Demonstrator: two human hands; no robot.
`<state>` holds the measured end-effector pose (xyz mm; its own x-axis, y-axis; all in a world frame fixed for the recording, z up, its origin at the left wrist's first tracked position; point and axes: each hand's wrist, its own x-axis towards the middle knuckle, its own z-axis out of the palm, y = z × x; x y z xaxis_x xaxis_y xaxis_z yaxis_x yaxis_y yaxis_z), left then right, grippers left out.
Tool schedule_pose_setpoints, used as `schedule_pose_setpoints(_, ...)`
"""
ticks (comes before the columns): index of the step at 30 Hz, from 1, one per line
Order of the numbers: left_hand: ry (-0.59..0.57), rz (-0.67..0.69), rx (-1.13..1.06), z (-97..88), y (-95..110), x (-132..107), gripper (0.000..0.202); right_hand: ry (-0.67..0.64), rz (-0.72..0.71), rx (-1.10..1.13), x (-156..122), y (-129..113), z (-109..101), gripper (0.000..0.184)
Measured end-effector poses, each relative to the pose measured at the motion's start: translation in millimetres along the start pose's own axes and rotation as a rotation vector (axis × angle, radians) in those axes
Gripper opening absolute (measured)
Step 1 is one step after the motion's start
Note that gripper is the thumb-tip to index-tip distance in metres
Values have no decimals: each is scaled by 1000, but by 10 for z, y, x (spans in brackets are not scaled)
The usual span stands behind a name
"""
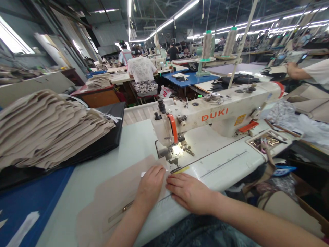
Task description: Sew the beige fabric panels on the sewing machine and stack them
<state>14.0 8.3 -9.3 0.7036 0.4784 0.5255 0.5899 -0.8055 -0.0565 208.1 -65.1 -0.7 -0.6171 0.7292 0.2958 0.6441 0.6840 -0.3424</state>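
A thin beige fabric panel [113,187] lies on the pale sewing-machine table, with a zipper [125,208] set into its near part, partly covered by my left forearm. My left hand [152,181] is closed on the panel's right end, fingers bent down; its thumb is hidden. A small white strip [143,174] shows beside its knuckles. Close by on the right, my right hand [189,192] has its fingers together at the panel's edge, fingertips against the fabric. Just beyond both hands is the lit needle area [175,150] of the sewing machine [216,109].
A tall stack of beige fabric pieces [48,127] rests on black material at the left. A parts tray [268,141] with scissors is set in the table's right side. Thread cones [207,46] stand behind the machine. Other people work farther back and at the right.
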Motion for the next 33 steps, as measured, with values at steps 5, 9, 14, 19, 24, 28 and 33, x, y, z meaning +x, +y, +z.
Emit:
schedule_pose_setpoints(5, 2, 11, 8, 9, -10, -2, 33, -2, 4, -7, -4, 0, 6, 33)
schedule_pose_setpoints(9, 15, 11, 17, 6, 4, 4, 31, -5, 9, -3, -7, -6, 1, 34)
schedule_pose_setpoints(14, -10, -2, 0, 29, -7, -25, 31, -1, 6, -6, -5, -6, 6, 34)
schedule_pose_setpoints(19, -20, -15, -1, 21, -1, -21, 32, 3, 4, -4, -5, -2, 17, 33)
schedule_pose_setpoints(24, 10, -19, 13, -5, 24, 9, 31, -2, 3, 8, 1, -5, 6, 33)
schedule_pose_setpoints(28, -5, -2, 42, 4, 15, 0, 32, 0, 5, 2, -2, -2, 16, 33)
schedule_pose_setpoints(33, -26, 13, 51, 27, 1, -27, 34, -7, -17, 27, 12, 25, -43, 33)
